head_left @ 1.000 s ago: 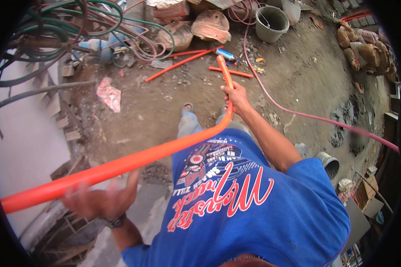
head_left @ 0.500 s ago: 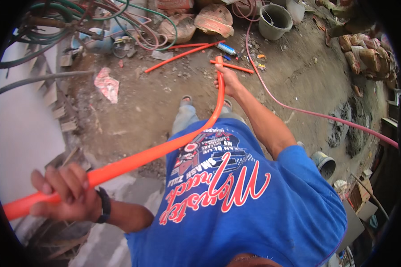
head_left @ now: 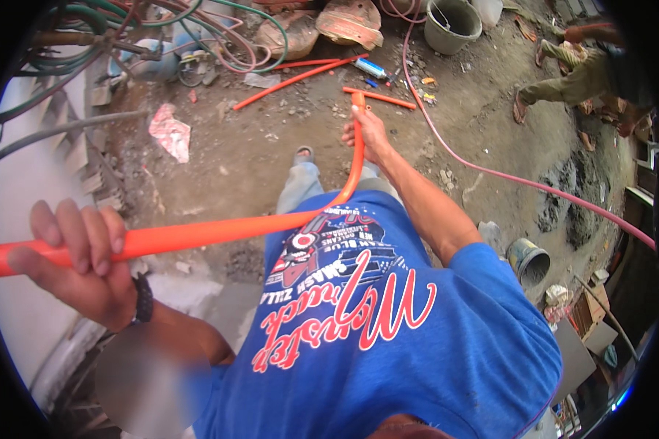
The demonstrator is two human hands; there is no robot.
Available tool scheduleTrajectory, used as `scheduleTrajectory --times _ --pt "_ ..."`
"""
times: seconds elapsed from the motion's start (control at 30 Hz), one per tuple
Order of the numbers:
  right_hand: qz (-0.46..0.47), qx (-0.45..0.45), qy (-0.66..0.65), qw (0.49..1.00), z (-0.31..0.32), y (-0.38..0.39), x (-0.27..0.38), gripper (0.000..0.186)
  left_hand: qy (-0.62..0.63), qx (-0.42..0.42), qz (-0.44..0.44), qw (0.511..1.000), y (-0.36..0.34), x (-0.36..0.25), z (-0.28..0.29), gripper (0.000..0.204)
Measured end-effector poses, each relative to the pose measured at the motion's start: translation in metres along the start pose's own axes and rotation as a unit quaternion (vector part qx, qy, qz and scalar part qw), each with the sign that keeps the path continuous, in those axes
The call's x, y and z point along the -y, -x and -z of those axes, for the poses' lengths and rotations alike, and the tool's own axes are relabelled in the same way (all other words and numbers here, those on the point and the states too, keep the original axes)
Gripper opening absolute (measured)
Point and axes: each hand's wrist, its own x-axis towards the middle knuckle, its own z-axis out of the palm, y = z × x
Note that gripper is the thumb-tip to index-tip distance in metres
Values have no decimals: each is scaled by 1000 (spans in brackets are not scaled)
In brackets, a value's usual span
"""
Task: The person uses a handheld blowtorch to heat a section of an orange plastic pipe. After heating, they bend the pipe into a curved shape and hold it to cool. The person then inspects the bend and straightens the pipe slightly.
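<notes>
The orange pipe [head_left: 198, 235] was off the ground [head_left: 227, 164], held up between the left hand [head_left: 88, 267] and the right hand [head_left: 370, 135]. Its long straight part ran crosswise in front of the shirt [head_left: 344, 307], level with the belly; whether it touched the cloth could not be told. Before the waist it curved, and the shorter part pointed away from the body, toward the ground's far edge. The two parts thus stood at a wide angle, one sideways and one forward.

The right hand was nearer to the curve. It was wrapped round the forward part just short of the tip, with the thumb laid along the pipe. The left hand, well apart from the curve, had its fingers closed over the straight part; beyond it the pipe left the view, so that end could not be seen.

Past the tip, a short tube [head_left: 388, 100] lay on the ground, roughly parallel to the ground's far edge. Farther off, nearer the sacks [head_left: 350, 24] at that edge, lay a longer rod [head_left: 293, 84]. A pink hose [head_left: 454, 152] crossed toward the ground's right edge, clear of both hands.
</notes>
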Motion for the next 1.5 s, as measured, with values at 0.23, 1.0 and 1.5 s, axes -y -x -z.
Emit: scheduleTrajectory --times 0.23,1.0,1.5 --pt "-54 122 -175 975 26 -12 8 67 1 16 24 1000 -13 -2 7 47" --pt "-74 -10 -144 987 11 -25 10 30 -11 2 41 999 -24 -2 2 44" --pt "-88 -12 -195 977 27 -20 -1 31 -21 -34 27 999 -23 2 3 44"
